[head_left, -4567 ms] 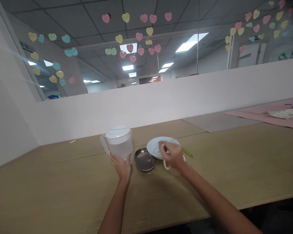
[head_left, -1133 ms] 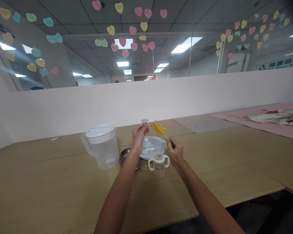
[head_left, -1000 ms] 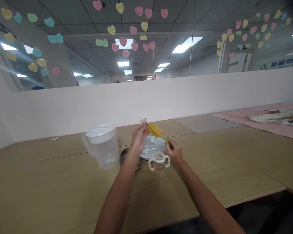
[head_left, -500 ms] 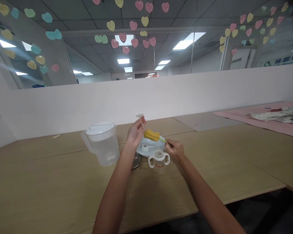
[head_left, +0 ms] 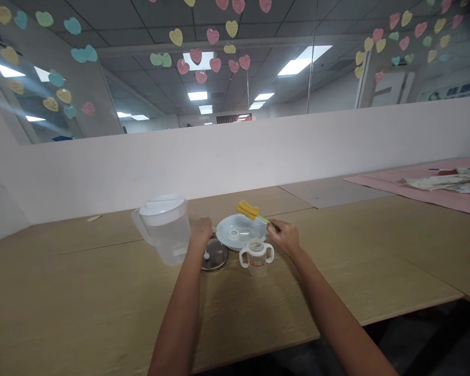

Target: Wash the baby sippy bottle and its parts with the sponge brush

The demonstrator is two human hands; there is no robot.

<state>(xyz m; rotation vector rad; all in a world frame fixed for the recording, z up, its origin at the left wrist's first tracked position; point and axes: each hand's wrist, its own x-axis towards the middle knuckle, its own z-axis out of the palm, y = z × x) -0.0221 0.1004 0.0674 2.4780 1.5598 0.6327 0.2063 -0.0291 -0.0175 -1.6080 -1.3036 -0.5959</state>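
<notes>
My right hand (head_left: 285,236) is closed round the green handle of a sponge bottle brush (head_left: 248,209). Its yellow sponge head is raised over a pale blue bowl (head_left: 224,240), where a small white ring-shaped part (head_left: 234,234) lies. In front of the bowl, a clear training cup (head_left: 256,263) with two white handles and red lettering stands upright with its top uncovered. My left hand (head_left: 202,230) is low between the pitcher and the bowl, curled, its fingers mostly hidden; a pale bit shows beside it. Just below it lies a round glass lid (head_left: 216,256) with a knob.
A lidded, translucent plastic pitcher (head_left: 164,232) stands left of my left hand. Behind it lies a flat light piece (head_left: 94,218). Far right, a pink cloth (head_left: 379,187) carries crumpled fabric (head_left: 450,181). A white wall (head_left: 235,162) with glass above borders the table.
My left hand has come down and left, away from the brush head, and the thin pale stick with a disc end that it held is no longer clearly visible. The brush head has risen slightly.
</notes>
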